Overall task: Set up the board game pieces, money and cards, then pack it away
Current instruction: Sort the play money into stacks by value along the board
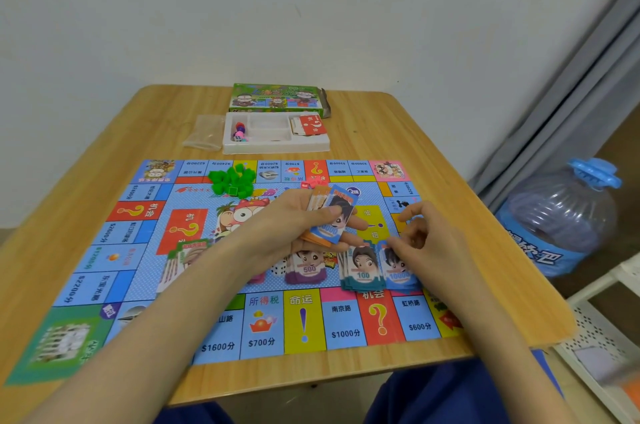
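Partly hidden under the left forearm: a green note pile, a die and something pink, too covered to name. Over the middle of the board, the left hand, palm up, thumb clamping a stack of notes, blue on top, orange beneath. Just beside it the right hand, fingers curled down onto the top edge of the blue 10000 pile; cannot tell whether pinching a note or only touching. Just beside that pile the 100 pile, then the 500 pile. Heaped at the board's far edge, green houses. Beyond, on the table: a tray with cards and small blurred pieces, and behind it the box. Open wood left and right of the board; its near edge close to the table's edge.
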Motion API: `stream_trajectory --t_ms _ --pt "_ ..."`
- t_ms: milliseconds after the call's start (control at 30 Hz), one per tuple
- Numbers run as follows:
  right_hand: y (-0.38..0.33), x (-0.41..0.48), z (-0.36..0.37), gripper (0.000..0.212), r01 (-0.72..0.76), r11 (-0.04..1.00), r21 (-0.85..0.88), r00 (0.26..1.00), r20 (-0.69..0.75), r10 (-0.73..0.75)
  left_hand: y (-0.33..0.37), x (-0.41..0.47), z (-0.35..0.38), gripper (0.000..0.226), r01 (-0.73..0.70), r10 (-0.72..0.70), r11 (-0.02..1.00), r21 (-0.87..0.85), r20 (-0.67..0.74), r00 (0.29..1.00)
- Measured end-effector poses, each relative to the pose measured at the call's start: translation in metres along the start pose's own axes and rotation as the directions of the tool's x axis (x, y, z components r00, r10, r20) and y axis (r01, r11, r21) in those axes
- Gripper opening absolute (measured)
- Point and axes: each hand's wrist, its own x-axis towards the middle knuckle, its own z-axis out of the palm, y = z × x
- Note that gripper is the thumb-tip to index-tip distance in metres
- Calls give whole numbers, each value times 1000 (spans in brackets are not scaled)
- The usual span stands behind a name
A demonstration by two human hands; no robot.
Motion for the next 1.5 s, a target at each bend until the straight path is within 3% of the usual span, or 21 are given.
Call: stream_trajectory --t_ms 200,367,500,600,700,900,1033,1200,1300,1400,1500 --pt "3 1 0 25 65 987 -148 997 -37 -71 1 0 0 15 2 -2 1000 -5 2 1000" --pt "-1 -3 1 28 231 972 -35 959 -157 -234 0 0 -1 17 0 0 1000 12 -12 1000" --pt "-5 -7 1 39 427 904 -2 904 -16 -427 -1 1 -1 16 5 -4 1000 20 -22 1000" --pt "-6 -8 2 48 480 876 45 868 118 -482 -2 2 -2 18 -7 8 999 49 -25 1000" --pt "-4 -7 4 47 514 858 20 849 132 -512 -3 3 -2 26 -7 11 995 96 -38 999" --pt "-3 -7 4 41 514 858 7 853 102 -511 -1 1 0 17 13 -13 1000 4 -20 1000" --pt "-8 -8 -2 30 465 880 97 885 -44 -463 -1 2 0 17 8 -9 1000 -20 -54 999" --pt "-12 -8 -12 8 205 906 371 942 -325 -80 -1 1 -1 18 -18 17 999 -28 -33 999" --pt "-11 -6 -12 14 112 908 403 951 -309 20 0 1 -1 19 -20 19 999 -28 -39 999" --pt "-8 -3 -8 19 3 912 410 977 -197 86 0 2 -1 19 -20 19 999 -27 -41 999" --pt "-3 0 -3 20 -18 971 239 990 -132 51 0 2 -1 19 -22 20 999 -33 -45 999"
